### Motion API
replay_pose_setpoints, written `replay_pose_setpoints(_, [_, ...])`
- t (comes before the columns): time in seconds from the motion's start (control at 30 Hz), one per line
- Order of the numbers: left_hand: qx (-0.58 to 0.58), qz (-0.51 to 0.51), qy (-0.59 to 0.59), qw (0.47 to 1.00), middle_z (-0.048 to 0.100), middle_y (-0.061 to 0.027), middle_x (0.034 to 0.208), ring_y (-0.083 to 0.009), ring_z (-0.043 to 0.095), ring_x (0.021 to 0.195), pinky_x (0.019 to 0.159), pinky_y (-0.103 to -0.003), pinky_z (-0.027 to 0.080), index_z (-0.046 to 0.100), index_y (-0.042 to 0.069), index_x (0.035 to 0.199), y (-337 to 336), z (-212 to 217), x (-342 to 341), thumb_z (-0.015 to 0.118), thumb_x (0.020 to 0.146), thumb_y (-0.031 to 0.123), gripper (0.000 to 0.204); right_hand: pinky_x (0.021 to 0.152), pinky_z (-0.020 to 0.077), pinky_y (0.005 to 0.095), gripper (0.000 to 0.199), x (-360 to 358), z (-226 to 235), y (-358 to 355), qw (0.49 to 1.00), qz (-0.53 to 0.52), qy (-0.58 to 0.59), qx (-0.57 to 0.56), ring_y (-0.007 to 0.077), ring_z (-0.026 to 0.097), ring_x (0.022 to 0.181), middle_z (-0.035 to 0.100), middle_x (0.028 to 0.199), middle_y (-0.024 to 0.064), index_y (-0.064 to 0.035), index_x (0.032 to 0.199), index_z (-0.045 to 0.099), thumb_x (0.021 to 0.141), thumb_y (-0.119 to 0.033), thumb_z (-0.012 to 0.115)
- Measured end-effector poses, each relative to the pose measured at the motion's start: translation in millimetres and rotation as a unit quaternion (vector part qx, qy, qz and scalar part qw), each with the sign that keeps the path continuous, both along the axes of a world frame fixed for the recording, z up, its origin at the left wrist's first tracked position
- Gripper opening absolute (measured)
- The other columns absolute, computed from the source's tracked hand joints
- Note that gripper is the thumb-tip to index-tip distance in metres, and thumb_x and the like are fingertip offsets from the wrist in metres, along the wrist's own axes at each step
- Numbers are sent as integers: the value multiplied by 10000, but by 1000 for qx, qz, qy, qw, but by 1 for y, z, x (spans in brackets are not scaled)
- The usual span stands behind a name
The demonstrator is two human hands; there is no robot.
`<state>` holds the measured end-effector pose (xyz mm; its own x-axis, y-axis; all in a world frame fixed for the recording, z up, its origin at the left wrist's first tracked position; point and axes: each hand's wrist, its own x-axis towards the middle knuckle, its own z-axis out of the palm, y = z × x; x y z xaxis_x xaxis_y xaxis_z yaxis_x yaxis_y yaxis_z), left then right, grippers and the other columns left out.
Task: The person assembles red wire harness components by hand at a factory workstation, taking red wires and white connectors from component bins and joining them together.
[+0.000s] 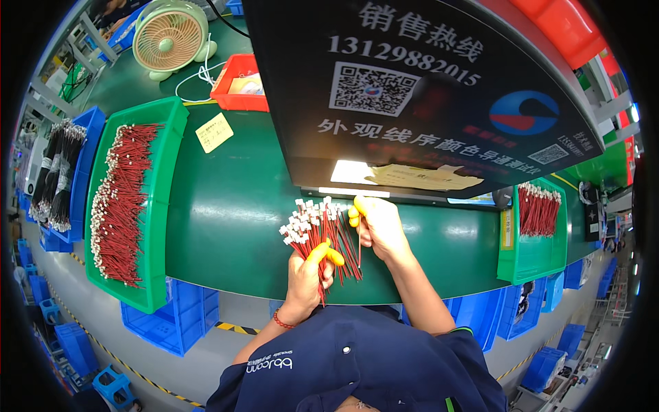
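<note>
My left hand [302,278], with yellow finger cots, is closed around a bundle of red wires [317,237] tipped with white connectors, fanned out above the green table. Just right of it, my right hand [383,230] pinches one thin wire [359,254] that hangs down from its fingers. Yellow cots cover its thumb and finger, and they hide the wire's upper end. More loose red wires [349,259] lie beside the bundle, between the two hands. Both hands are under the lower edge of a large black machine [309,103].
A long green tray [175,147] full of red wires stands at the left, beside a blue bin [93,130] of black wires. Another green tray [532,264] with red wires is at the right. A fan [168,41], a red bin [230,99] and a yellow note [214,132] sit farther back.
</note>
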<state>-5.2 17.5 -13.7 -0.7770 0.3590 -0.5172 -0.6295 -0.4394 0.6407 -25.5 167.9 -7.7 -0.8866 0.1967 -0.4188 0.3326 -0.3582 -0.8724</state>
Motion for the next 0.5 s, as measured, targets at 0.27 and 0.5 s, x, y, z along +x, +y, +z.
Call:
replay_pose_setpoints(0.27, [-16, 24, 12, 1000, 586, -71, 696, -70, 476, 476, 343, -181, 356, 533, 10, 909, 4, -3, -1, 522, 831, 86, 110, 583, 432, 215, 178, 13, 13, -16, 958, 98, 96, 253, 84, 530, 655, 563, 715, 75, 27, 834, 565, 814, -149, 550])
replay_pose_setpoints(0.5, [5, 29, 26, 999, 585, -88, 807, -121, 566, 593, 377, -216, 458, 534, -1, 976, 7, -5, 0, 532, 832, 115, 185, 432, 363, 190, 206, 11, 16, -16, 974, 103, 49, 196, 49, 448, 481, 530, 595, 11, 12, 763, 560, 832, -178, 525])
